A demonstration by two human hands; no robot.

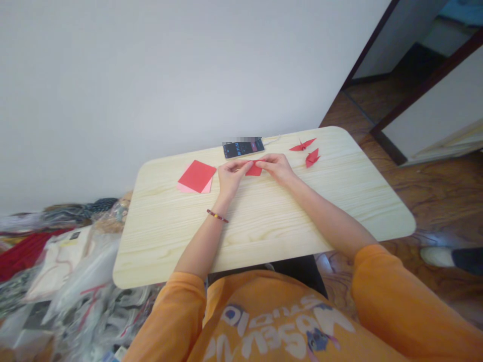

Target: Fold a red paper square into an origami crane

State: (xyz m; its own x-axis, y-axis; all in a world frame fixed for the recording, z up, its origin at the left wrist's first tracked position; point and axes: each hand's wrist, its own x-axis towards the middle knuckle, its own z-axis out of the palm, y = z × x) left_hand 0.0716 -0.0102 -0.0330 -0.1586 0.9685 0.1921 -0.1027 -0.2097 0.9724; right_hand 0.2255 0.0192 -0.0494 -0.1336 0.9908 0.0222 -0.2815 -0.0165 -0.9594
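A small folded piece of red paper is held up between my two hands over the middle of the table. My left hand pinches its left side between thumb and fingers. On its right side, my right hand grips the top edge the same way. Left of my left hand lies a stack of square paper, red on top with pink sheets under it. To the right of my right hand are two red paper cranes, one with wings spread and one more folded.
A phone with a lit screen lies behind my hands, a white cable running from it. The pale wooden table stands against a white wall. Bagged clothes are heaped on the left; a person's foot shows at right.
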